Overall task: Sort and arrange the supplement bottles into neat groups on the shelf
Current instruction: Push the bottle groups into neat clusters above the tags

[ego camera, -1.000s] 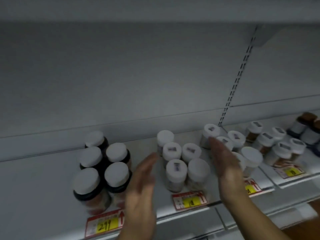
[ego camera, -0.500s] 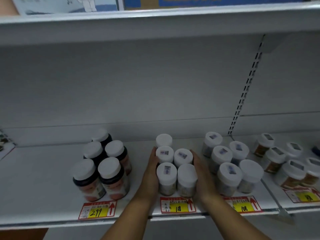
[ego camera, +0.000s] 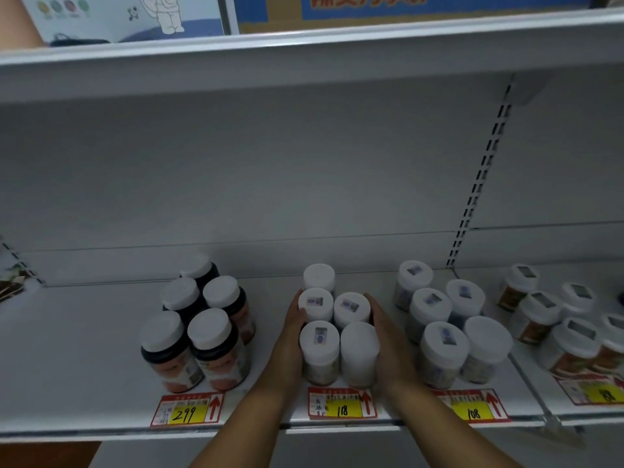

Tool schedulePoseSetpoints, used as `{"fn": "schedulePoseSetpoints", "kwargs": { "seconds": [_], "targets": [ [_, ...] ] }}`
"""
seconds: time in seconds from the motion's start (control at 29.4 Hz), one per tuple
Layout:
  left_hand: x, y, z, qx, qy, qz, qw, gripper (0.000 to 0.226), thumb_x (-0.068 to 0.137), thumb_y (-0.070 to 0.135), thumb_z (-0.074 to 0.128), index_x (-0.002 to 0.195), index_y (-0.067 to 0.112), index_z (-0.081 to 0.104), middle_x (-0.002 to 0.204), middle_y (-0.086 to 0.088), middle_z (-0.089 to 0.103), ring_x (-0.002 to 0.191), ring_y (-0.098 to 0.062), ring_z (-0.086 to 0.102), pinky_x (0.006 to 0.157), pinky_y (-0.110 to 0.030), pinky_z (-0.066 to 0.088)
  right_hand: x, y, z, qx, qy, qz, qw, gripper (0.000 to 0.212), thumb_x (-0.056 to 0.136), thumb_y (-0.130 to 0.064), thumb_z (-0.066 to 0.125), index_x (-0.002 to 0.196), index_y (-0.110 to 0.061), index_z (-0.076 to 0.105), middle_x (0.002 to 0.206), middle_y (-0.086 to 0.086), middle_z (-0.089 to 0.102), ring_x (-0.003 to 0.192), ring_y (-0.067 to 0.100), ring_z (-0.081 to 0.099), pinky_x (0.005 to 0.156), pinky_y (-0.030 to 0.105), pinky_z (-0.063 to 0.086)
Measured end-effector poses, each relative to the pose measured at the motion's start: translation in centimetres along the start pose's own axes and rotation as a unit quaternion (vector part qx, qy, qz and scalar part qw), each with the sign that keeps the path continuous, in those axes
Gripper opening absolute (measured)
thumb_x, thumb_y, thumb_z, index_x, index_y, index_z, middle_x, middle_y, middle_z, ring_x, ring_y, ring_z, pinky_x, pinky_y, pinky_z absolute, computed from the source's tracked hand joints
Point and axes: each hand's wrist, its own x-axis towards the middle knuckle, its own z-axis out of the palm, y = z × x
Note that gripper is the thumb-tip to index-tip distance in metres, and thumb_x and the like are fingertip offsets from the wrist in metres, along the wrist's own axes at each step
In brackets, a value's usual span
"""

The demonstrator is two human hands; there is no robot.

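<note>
Several white-capped bottles [ego camera: 319,346] stand packed together in the middle of the white shelf [ego camera: 84,349], above the "118" price tag [ego camera: 341,403]. My left hand [ego camera: 290,342] presses flat against the left side of this group. My right hand [ego camera: 388,346] presses against its right side, fingers straight. A single bottle [ego camera: 318,276] stands behind the group. To the left is a cluster of dark bottles with white caps [ego camera: 199,325]. To the right stands another white-capped group [ego camera: 445,319].
Further right are bottles with orange-brown labels [ego camera: 553,322]. Price tags "299" [ego camera: 187,409] and "108" [ego camera: 472,408] line the shelf's front edge. A slotted upright [ego camera: 483,177] divides the back wall. The shelf above carries boxes [ego camera: 354,5].
Both hands have come in from apart and closed against the two sides of the middle group. The view has tilted up, showing the upper shelf.
</note>
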Motion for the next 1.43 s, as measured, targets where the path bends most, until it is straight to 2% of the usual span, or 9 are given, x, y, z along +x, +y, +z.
{"fn": "schedulePoseSetpoints", "kwargs": {
  "seconds": [0.2,0.41,0.58,0.75,0.88,1.05,1.16,1.33,1.43],
  "targets": [
    [0.3,-0.2,-0.1,-0.016,-0.005,-0.009,1.0,0.057,0.089,0.057,0.045,0.136,0.025,0.045,0.136,-0.011,0.055,0.127,-0.028,0.051,0.112,-0.052,0.032,0.3,-0.3,-0.3,-0.016,0.002,-0.01,1.0,0.033,0.094,-0.049,0.04,0.119,-0.035,0.057,0.119,-0.014,0.066,0.11,0.004,0.061,0.094,0.031,0.046],
    [0.3,-0.2,-0.1,-0.011,-0.007,-0.011,1.0,0.048,0.094,0.054,0.037,0.132,0.027,0.049,0.132,-0.008,0.06,0.123,-0.026,0.055,0.105,-0.045,0.04,0.1,-0.6,-0.1,-0.033,-0.004,-0.037,0.999,0.029,0.095,-0.044,0.039,0.109,-0.031,0.061,0.104,-0.018,0.071,0.098,-0.002,0.064,0.073,0.01,0.05],
    [0.2,-0.2,-0.3,-0.027,-0.032,-0.04,0.998,0.055,0.092,0.061,0.033,0.128,0.026,0.056,0.129,-0.007,0.063,0.121,-0.022,0.057,0.097,-0.034,0.05,-0.2,-0.8,-0.2,-0.02,-0.003,-0.024,1.0,0.036,0.093,-0.051,0.038,0.122,-0.037,0.055,0.124,-0.014,0.063,0.116,0.004,0.057,0.103,0.039,0.042],
    [0.2,-0.3,-1.0,-0.068,-0.049,-0.068,0.994,0.065,0.088,0.068,0.032,0.135,0.025,0.049,0.139,-0.007,0.054,0.13,-0.025,0.049,0.114,-0.046,0.027,-1.3,-2.0,0.0,-0.079,0.045,-0.056,0.994,0.033,0.096,-0.041,0.035,0.126,-0.053,0.036,0.133,-0.032,0.038,0.125,-0.003,0.035,0.101,0.024,0.031],
    [1.2,0.4,-1.7,-0.05,-0.054,-0.073,0.995,0.071,0.084,0.074,0.033,0.133,0.025,0.051,0.137,-0.008,0.056,0.13,-0.025,0.049,0.115,-0.048,0.024,0.0,-6.4,0.3,-0.2,0.067,-0.161,0.964,0.027,0.097,-0.026,0.041,0.119,-0.041,0.047,0.125,-0.025,0.045,0.111,-0.015,0.044,0.082,-0.009,0.026],
    [2.1,0.8,-1.3,-0.075,-0.057,-0.059,0.994,0.063,0.09,0.065,0.034,0.131,0.02,0.053,0.137,-0.009,0.056,0.129,-0.024,0.049,0.113,-0.043,0.028,7.7,-10.0,3.3,-0.444,-0.09,-0.054,0.89,0.04,0.095,-0.023,0.042,0.134,-0.012,0.047,0.145,0.007,0.044,0.132,0.022,0.041,0.104,0.024,0.029],
    [2.0,1.2,-0.4,-0.056,-0.033,-0.044,0.997,0.051,0.092,0.057,0.04,0.126,0.024,0.058,0.128,-0.005,0.064,0.12,-0.018,0.058,0.097,-0.033,0.045,9.2,-8.5,4.3,-0.505,-0.162,-0.033,0.847,0.04,0.095,-0.017,0.043,0.133,-0.006,0.048,0.147,0.011,0.042,0.132,0.023,0.04,0.099,0.021,0.029],
    [1.1,2.6,-0.1,-0.004,-0.01,-0.002,1.0,0.048,0.097,0.052,0.029,0.128,0.027,0.057,0.13,0.002,0.063,0.122,-0.012,0.056,0.09,-0.019,0.05,8.1,-9.4,3.9,-0.463,-0.168,-0.028,0.87,0.049,0.093,-0.035,0.048,0.137,-0.013,0.043,0.146,0.005,0.042,0.128,0.019,0.044,0.095,0.021,0.032],
    [-0.1,4.0,0.2,0.141,0.1,0.119,0.978,0.04,0.093,0.054,0.034,0.132,0.055,0.036,0.142,0.033,0.037,0.134,0.005,0.033,0.113,-0.031,0.028,4.6,-12.7,0.3,-0.339,-0.097,-0.101,0.93,0.043,0.088,-0.045,0.053,0.13,-0.034,0.048,0.136,-0.011,0.049,0.119,0.0,0.046,0.089,0.009,0.033]
  ]
}}
